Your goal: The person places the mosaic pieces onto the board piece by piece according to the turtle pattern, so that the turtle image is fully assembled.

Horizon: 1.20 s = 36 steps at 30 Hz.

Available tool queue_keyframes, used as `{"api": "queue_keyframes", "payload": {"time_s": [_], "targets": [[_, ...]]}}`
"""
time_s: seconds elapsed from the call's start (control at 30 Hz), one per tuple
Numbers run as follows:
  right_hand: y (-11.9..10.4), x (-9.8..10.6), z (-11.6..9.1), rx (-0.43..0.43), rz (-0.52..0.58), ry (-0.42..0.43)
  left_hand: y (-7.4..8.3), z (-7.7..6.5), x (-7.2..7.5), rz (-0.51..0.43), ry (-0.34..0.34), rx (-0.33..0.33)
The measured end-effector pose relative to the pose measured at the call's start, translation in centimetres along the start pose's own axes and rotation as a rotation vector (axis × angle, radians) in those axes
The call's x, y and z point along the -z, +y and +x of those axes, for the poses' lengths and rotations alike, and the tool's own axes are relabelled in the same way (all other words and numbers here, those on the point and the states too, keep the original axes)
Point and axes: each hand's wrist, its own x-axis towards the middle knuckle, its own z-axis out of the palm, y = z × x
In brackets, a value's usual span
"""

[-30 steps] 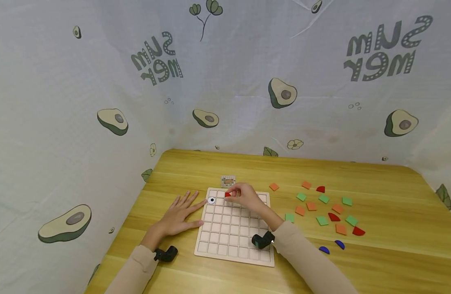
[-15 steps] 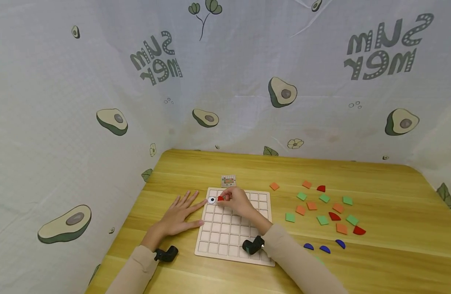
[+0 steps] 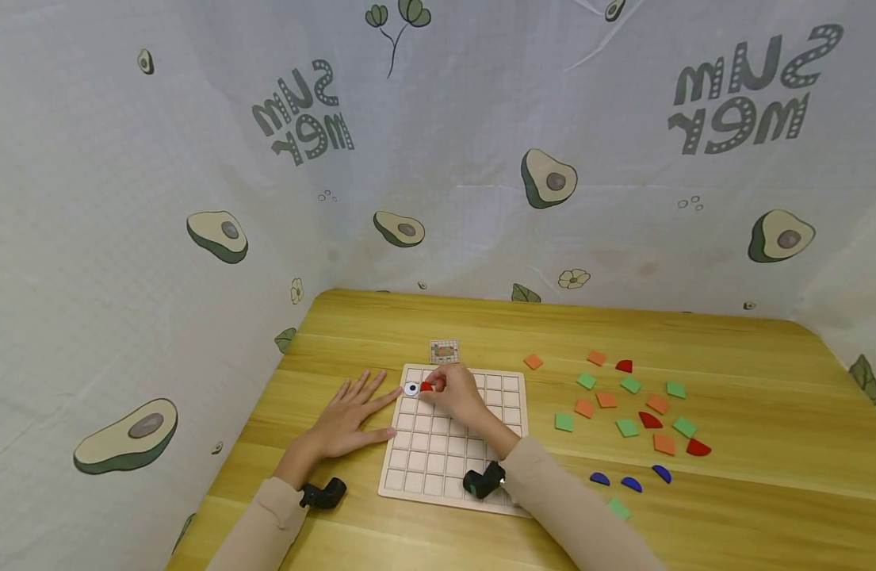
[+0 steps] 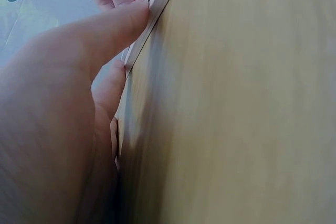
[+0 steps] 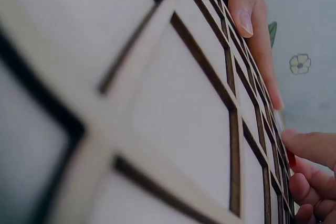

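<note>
a red piece (image 3: 426,387) is pinched between the thumb and fingers of the right hand (image 3: 457,395). it is held at the far left part of the board (image 3: 414,481), just right of a white disc (image 3: 410,388) marked with a black dot; whether it is seated in the grid cannot be told. the left hand (image 3: 346,420) is laid on the table (image 3: 780,396) with its fingers spread, and the board's left edge is touched by its thumb and forefinger. a small printed card (image 3: 443,351) is set just beyond the far edge. to the right, six orange tiles (image 3: 606,400), green tiles (image 3: 627,428) and three red wedges (image 3: 650,420) are scattered. closer in, three blue half-rounds (image 3: 631,484) are laid, and one green tile is placed just beside the right sleeve (image 3: 573,507). a black camera (image 3: 325,493) is worn on each wrist.
</note>
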Motion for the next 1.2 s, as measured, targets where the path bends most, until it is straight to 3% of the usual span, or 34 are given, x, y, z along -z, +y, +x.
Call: {"api": "queue_keyframes", "payload": {"time_s": [0.93, 1.2], "targets": [[-0.20, 0.11, -0.13, 0.018, -0.008, 0.032, 0.26, 0.13, 0.14, 0.011, 0.003, -0.002], [-0.16, 0.74, -0.40, 0.009, 0.076, 0.029, 0.15, 0.09, 0.04, 0.015, -0.002, 0.002]]}}
